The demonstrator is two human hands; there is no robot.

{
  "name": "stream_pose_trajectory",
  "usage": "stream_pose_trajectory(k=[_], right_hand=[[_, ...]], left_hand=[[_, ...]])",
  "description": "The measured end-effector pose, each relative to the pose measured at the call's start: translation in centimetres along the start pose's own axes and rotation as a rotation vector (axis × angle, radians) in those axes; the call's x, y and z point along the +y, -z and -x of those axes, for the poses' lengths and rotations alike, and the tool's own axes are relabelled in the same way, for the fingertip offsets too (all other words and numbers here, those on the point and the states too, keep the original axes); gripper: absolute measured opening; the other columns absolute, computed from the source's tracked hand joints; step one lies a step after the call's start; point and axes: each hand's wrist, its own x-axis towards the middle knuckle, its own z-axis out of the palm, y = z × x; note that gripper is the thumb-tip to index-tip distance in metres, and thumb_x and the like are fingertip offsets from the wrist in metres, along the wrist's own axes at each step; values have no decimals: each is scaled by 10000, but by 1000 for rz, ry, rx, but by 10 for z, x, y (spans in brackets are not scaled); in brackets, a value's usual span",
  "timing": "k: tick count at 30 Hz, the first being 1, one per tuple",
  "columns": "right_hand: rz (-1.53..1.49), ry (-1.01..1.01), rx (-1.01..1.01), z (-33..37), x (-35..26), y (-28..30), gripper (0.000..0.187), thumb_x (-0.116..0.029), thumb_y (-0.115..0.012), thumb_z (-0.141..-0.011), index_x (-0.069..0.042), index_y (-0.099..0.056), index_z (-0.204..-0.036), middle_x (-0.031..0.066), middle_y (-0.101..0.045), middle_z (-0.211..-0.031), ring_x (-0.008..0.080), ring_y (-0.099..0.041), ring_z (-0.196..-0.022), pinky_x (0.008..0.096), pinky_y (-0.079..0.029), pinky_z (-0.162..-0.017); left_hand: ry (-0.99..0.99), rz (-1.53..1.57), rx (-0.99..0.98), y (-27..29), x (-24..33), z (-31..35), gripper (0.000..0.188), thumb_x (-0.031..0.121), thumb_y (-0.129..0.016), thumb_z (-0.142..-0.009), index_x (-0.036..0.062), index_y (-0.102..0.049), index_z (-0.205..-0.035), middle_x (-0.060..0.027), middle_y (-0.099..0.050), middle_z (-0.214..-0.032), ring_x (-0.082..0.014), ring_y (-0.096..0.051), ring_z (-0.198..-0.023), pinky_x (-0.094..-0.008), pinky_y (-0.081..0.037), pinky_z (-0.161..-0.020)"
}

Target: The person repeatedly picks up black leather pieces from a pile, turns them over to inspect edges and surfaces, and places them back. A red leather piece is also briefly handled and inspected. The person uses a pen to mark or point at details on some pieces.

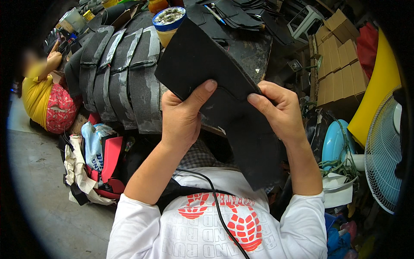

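A large black cut piece of sheet material, bent or angled near its middle, is held up between my two hands. My left hand grips its left edge, thumb pressed flat on the face and fingers behind. On the opposite edge, my right hand pinches the piece between thumb and bent fingers. The lower part of the piece hangs toward my lap. Just behind it, several dark panels with greyish smeared strips lie overlapped in a row on the work table.
A blue-rimmed tub stands behind the held piece. Further back are a pen and more black cut pieces. Cardboard boxes and a fan are right. A scrap-filled container and a seated person are left.
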Motion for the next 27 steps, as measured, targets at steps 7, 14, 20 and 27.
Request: stream_pose_trajectory(k=[7, 14, 20, 27], right_hand=[[-19, -67, -34, 1, -7, 7, 210, -135, -693, -899, 69, -672, -853, 41, -563, -717, 113, -520, -664, 261, -412, -608], [66, -9, -1, 0, -4, 1, 247, -152, -691, -907, 59, -648, -787, 32, -529, -673, 90, -483, -624, 264, -371, -562], [75, -25, -44, 1, -6, 7, 226, -139, -695, -900, 58, -662, -795, 37, -527, -648, 93, -475, -601, 262, -369, -551], [115, 36, -106, -3, -7, 7, 219, -144, -684, -907, 62, -665, -832, 29, -545, -674, 89, -492, -630, 257, -385, -566]], left_hand=[[26, 51, 12, -7, 0, 5, 176, 21, -742, -857, 19, -701, -1028, -98, -717, -1029, -161, -686, -928, -288, -553, -837], [25, 3, 24, -13, -5, 12, 171, 24, -729, -871, 6, -697, -1038, -92, -718, -1011, -143, -685, -883, -269, -551, -808], [57, -40, -6, -10, -2, 11, 176, 38, -723, -876, -5, -684, -1042, -92, -713, -1017, -147, -687, -892, -265, -562, -794], [61, 100, -42, 0, 5, 0, 216, 43, -679, -908, 13, -658, -1121, -110, -706, -1047, -190, -694, -951, -334, -589, -818]])
